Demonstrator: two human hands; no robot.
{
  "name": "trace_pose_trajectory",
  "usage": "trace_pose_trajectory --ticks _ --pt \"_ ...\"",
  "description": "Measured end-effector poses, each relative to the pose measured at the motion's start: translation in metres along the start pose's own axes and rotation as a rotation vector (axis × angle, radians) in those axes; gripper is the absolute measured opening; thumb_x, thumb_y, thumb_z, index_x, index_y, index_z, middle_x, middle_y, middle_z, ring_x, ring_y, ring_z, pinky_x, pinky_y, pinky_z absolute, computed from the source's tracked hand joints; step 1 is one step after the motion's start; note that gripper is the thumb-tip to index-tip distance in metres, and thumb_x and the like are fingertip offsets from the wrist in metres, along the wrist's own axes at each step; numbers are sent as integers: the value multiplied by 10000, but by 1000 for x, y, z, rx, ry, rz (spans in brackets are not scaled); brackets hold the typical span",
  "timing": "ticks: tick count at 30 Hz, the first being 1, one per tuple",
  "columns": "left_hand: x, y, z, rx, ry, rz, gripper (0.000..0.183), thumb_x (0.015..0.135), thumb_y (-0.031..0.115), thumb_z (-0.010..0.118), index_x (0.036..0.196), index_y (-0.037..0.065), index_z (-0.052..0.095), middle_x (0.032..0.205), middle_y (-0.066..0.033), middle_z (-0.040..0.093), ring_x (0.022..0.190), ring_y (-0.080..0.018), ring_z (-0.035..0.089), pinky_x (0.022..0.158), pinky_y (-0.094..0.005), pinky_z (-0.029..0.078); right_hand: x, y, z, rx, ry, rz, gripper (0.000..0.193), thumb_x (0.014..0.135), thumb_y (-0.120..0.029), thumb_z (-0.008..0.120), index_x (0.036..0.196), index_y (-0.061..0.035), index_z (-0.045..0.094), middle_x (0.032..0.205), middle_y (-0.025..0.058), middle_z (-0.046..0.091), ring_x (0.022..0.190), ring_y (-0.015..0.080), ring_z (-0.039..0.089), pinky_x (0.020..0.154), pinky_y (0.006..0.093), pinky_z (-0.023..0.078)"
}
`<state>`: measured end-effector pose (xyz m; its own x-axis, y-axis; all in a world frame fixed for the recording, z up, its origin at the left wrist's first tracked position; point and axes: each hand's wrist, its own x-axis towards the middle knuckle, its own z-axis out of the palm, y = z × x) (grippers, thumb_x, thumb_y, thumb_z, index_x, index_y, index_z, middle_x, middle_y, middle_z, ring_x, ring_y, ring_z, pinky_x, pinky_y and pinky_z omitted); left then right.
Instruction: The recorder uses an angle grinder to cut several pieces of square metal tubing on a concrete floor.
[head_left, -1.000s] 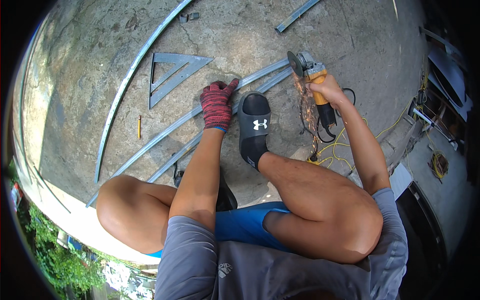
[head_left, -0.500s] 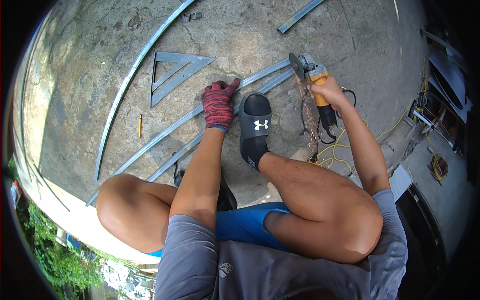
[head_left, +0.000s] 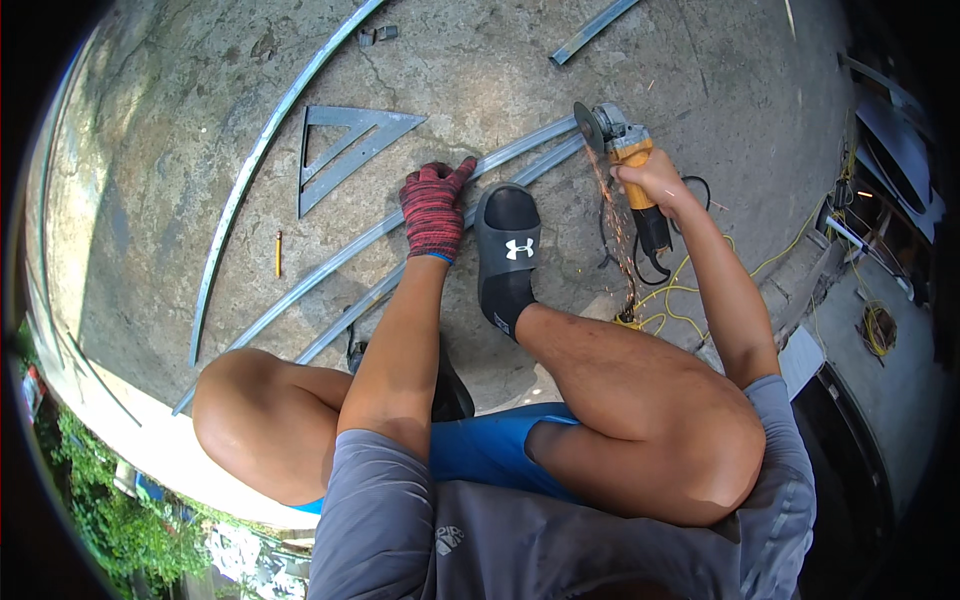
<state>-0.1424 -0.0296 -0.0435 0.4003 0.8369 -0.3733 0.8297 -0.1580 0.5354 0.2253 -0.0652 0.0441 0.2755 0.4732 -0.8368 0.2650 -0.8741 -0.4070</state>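
Note:
My right hand, bare, is wrapped round the yellow-and-black body of an angle grinder. Its dark disc stands at the far right end of a long metal channel, and orange sparks stream down from there. In a red-and-black knit glove, my left hand closes over that channel further left, thumb stretched along it. A second metal channel runs alongside, nearer me, passing beneath the toe of my black sandal.
Left of the glove lie a metal triangle square and a yellow pencil. A long metal strip curves past them. Another metal piece lies beyond the grinder. Yellow cord tangles at the right, below the sparks.
Sparks now scatter wider, with some specks beyond and right of the grinder. The whole view has shifted very slightly; both hands keep their hold.

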Motion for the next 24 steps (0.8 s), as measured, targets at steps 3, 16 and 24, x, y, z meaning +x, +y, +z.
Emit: trace_pose_trajectory --ticks 3,16,24 --pt "1 2 -1 -1 -8 -5 598 827 6 716 1299 372 708 1159 -75 676 1084 -326 617 990 -444 501 3 6 -3 -5 -11 0 242 797 -156 805 954 3 712 834 51 703 703 143 648 645 318 506" --pt "1 -1 4 5 19 1 555 856 21 707 1280 380 716 1147 -77 683 1075 -325 621 978 -450 502 1 -2 0 5 5 29 250 798 -150 816 967 0 710 828 47 705 683 148 656 634 319 519" --pt "1 1 1 14 8 -4 575 838 8 712 1282 373 718 1143 -78 681 1072 -325 620 973 -450 504 2 -3 1 -2 10 22 260 794 -155 823 960 9 708 838 53 708 697 152 660 641 322 521"
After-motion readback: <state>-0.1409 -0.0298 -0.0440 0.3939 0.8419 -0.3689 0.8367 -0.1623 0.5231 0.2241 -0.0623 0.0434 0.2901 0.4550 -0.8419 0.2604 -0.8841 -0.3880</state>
